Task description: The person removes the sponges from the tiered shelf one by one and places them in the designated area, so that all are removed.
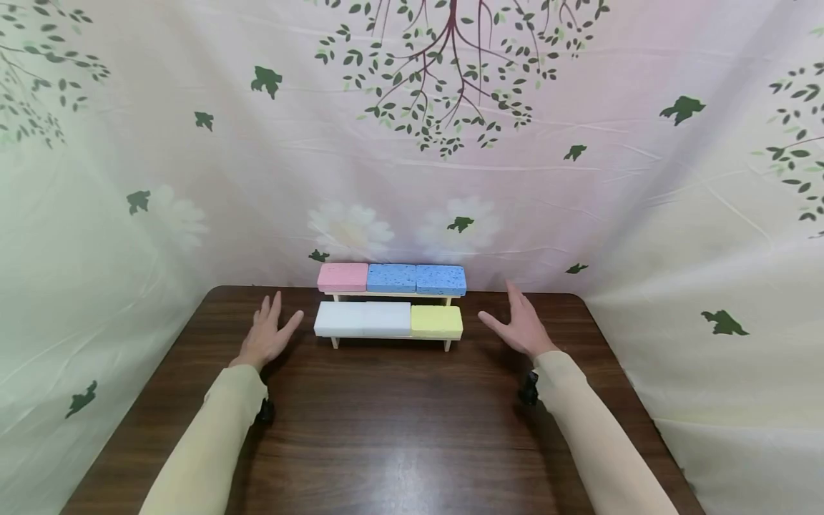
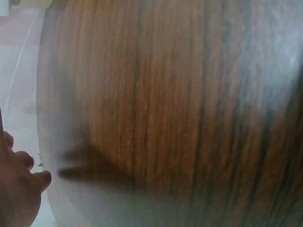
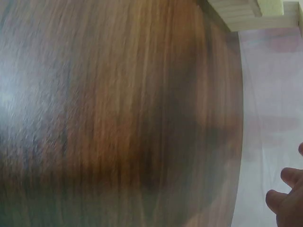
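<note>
In the head view, my left hand (image 1: pixel 265 336) is held over the table to the left of two small wooden stands, fingers spread and holding nothing. My right hand (image 1: pixel 520 325) hovers on their right side, likewise spread and bare. On the rear stand (image 1: pixel 390 294) lie a pink sponge-like block (image 1: pixel 343 277) and two speckled blue blocks (image 1: pixel 440 280). The front stand (image 1: pixel 390 338) carries two white blocks (image 1: pixel 341 318) side by side and a yellow block (image 1: pixel 436 322) at its right end. Neither hand touches the blocks or stands.
Both stands sit near the back edge of a dark wooden table (image 1: pixel 393 415). A curtain (image 1: pixel 399 179) printed with leaves, birds and flowers hangs behind and at both sides. Dark bands with small devices (image 1: pixel 529 388) are at the wrists.
</note>
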A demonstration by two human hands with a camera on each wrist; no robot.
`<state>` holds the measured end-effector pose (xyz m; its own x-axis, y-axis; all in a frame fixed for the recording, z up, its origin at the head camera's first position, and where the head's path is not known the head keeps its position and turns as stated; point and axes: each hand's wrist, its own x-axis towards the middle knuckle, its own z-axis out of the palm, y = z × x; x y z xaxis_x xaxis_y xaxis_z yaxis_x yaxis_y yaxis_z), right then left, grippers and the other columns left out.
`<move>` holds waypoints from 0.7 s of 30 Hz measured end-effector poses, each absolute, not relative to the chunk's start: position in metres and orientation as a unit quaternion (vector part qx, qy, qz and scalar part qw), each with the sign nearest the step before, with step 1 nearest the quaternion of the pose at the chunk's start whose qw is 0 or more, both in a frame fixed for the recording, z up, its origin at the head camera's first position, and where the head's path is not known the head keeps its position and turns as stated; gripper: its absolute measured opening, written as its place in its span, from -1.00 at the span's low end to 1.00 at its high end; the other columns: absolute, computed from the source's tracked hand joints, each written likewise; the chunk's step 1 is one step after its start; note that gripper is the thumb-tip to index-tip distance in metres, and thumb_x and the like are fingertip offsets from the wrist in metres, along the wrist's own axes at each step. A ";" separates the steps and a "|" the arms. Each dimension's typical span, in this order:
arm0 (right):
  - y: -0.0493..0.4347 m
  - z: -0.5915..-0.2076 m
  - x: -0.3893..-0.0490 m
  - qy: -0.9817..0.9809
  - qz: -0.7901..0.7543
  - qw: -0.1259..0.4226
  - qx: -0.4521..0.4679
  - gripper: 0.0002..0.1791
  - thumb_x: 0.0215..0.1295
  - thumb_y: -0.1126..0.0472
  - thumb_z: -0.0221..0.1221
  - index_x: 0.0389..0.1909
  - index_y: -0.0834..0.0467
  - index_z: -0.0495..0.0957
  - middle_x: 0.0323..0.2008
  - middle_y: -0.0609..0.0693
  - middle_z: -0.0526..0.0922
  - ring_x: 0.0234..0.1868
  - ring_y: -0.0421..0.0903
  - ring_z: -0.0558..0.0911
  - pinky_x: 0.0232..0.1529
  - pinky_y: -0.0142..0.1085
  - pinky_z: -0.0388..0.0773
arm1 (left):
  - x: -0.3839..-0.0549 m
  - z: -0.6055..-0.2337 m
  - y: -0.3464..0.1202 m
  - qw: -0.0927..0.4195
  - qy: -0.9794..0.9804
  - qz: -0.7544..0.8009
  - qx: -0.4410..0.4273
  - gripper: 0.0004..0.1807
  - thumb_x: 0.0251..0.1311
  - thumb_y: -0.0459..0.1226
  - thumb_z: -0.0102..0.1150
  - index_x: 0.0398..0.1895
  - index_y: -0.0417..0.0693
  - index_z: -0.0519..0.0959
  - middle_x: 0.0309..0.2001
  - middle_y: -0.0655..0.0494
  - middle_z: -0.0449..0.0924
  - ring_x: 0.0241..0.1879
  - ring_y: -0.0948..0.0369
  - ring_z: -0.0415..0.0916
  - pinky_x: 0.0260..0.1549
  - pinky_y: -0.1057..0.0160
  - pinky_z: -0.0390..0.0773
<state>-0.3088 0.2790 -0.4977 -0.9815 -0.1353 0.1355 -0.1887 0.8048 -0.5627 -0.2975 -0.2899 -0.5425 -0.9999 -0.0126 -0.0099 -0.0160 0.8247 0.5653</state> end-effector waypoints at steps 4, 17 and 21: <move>0.273 -0.495 -0.311 -0.944 0.312 0.040 0.096 0.26 0.35 -0.50 0.16 0.73 0.10 -0.27 0.70 0.19 -0.11 0.66 0.28 -0.02 0.55 0.32 0.04 | -0.297 -0.543 -0.288 -0.005 0.936 0.351 -0.003 0.09 0.47 0.44 -0.32 0.73 0.00 -0.38 0.70 -0.27 -0.38 0.63 -0.37 -0.33 0.48 -0.49 -0.14; 0.259 -0.488 -0.312 -0.928 0.361 -0.009 0.094 0.26 0.36 -0.50 0.15 0.73 0.01 -0.35 0.72 0.06 -0.23 0.68 0.21 -0.05 0.55 0.31 0.04 | -0.295 -0.537 -0.261 -0.004 0.863 0.505 -0.014 0.02 0.44 0.38 -0.04 0.75 0.19 -0.15 0.67 -0.17 0.03 0.57 -0.27 0.11 0.44 -0.36 0.24; 0.255 -0.484 -0.313 -0.925 0.369 -0.017 0.094 0.26 0.35 -0.51 0.15 0.73 -0.01 -0.34 0.72 0.04 -0.22 0.68 0.21 -0.05 0.55 0.32 0.03 | -0.295 -0.536 -0.254 -0.001 0.836 0.548 -0.001 0.04 0.44 0.22 0.18 0.75 0.15 -0.17 0.66 -0.17 0.07 0.54 -0.23 0.20 0.43 -0.34 0.26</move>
